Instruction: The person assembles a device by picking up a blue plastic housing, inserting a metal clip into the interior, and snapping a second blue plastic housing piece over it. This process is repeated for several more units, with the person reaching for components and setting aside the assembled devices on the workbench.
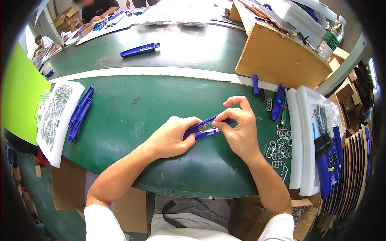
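While the left hand [171, 134] clamps one end of a blue shell [194, 130] between thumb and fingers, the right hand [243, 130] holds its thumb and forefinger close together at the other; whether they nip the small shiny piece [207, 128] in the shell's opening or merely press there, I cannot tell. The shell is tilted, its right end farther from the front edge of the green table [116, 116], roughly midway between the left and right edges.

Work on this shell looks partway through: a piece lies in its opening, but both hands are on it, so it is probably unfinished. Plenty seems left: more blue shells [81, 114] lie near the left edge, an open shell with wires [278, 102] lies toward the far right corner, and loose oval frames [278, 148] are scattered along the right edge.

The held shell looks like hard moulded plastic, long, narrow and hollow. The frames are thin, glossy, rounded loops with crossbars. Beneath everything, the tabletop is smooth and faintly scuffed; matte white foam [59, 150] borders its left edge.
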A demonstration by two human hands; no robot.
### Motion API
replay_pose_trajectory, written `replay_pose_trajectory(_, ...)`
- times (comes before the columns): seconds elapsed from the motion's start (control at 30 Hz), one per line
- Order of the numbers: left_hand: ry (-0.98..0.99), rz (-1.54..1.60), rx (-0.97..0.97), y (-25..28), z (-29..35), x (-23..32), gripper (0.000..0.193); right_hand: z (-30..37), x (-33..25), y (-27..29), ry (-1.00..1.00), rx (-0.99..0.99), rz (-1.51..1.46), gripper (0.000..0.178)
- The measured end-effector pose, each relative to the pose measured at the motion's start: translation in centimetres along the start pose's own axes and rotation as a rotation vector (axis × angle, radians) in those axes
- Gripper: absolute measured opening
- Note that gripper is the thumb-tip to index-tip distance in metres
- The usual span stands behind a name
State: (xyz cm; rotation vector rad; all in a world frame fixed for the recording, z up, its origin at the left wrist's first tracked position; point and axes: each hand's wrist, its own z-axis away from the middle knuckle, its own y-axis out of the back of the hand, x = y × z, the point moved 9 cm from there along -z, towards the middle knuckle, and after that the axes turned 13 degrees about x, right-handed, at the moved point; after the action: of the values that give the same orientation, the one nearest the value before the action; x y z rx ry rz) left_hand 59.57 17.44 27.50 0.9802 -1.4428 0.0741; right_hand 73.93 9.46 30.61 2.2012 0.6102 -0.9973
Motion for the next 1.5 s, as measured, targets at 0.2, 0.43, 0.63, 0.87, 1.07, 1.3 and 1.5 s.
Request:
replay_pose_trajectory(0.2, -0.023, -0.029, -0.002, 0.1, 0.0, 0.3, 0.031, -0.1, -0.2, 0.0, 0.030, 0.021, -0.012, 0.010)
replay_pose_trajectory(0.43, -0.063, -0.096, 0.007, -0.1, 0.2, 0.6, 0.031, 0.3, 0.4, -0.3, -0.014, 0.013, 0.069, 0.012)
replay_pose_trajectory(0.63, -0.138, -0.072, 0.096, 0.0, 0.3, 0.2, 0.022, 0.8, 1.0, -0.8, -0.043, 0.045, 0.042, 0.016)
replay_pose_trajectory(0.87, -0.007, -0.112, 0.091, 0.3, 0.1, -0.5, 0.015, 1.3, 0.5, -1.1, -0.008, 0.070, 0.016, 0.020)
replay_pose_trajectory(1.07, 0.150, -0.031, 0.073, 0.2, 0.1, -1.7, 0.016, 0.5, -0.1, -0.3, 0.082, 0.155, 0.029, 0.029)
replay_pose_trajectory(1.3, -0.090, -0.209, 0.121, 0.6, 0.5, -0.4, 0.015, 0.6, 2.6, -1.8, -0.245, -0.233, -0.160, 0.023)
replay_pose_trajectory(1.5, -0.173, -0.494, 0.110, 0.5, 1.0, 1.3, 0.016, 1.0, 1.2, -2.6, -0.199, -0.311, -0.024, 0.016)
